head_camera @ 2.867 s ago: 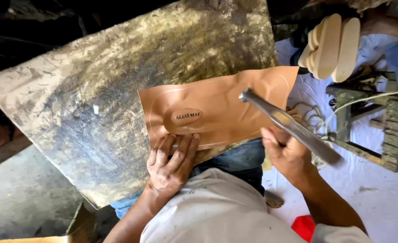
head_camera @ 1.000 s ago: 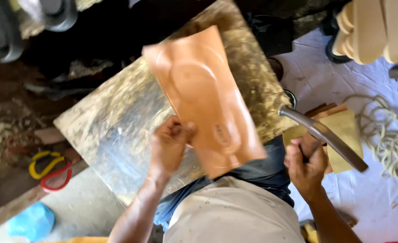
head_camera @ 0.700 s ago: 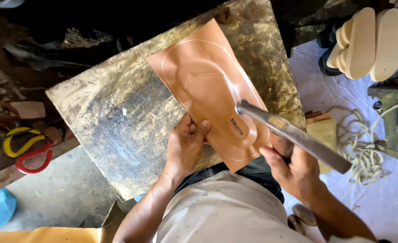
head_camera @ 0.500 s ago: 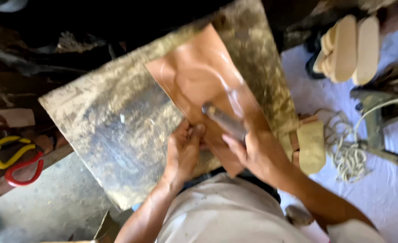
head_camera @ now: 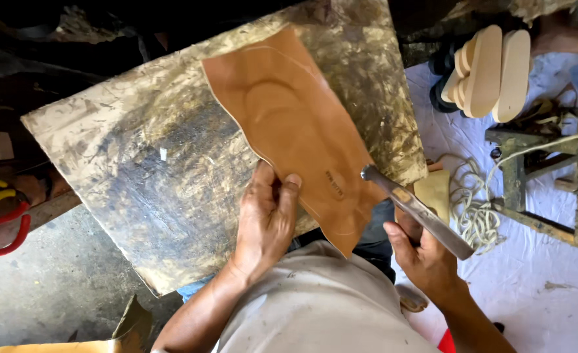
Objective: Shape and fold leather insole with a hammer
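Leather piece: we see a tan leather piece (head_camera: 295, 131) lying flat on the board, running from the upper middle of the frame down to the lower middle, with a pressed foot-shaped outline and a small stamp near its lower end.
Left hand: our left hand (head_camera: 266, 219) sits at the lower middle of the frame, fingers closed on the piece's left edge, thumb on top, pinning it down.
Right hand: our right hand (head_camera: 426, 258), lower right, is closed around the handle of a metal tool (head_camera: 416, 210).
Tool: it slants up to the left; its tip reaches the piece's right edge near the stamp.
Board: the worn, scuffed work board (head_camera: 145, 176) fills the centre and left of the frame, resting across our lap.
Soles: pale shoe soles (head_camera: 488, 72) stand stacked at the upper right.
Cord: a loose coil of whitish cord (head_camera: 475, 209) lies on white cloth at the right.
Red handles: red handles (head_camera: 1, 229) show at the left edge.
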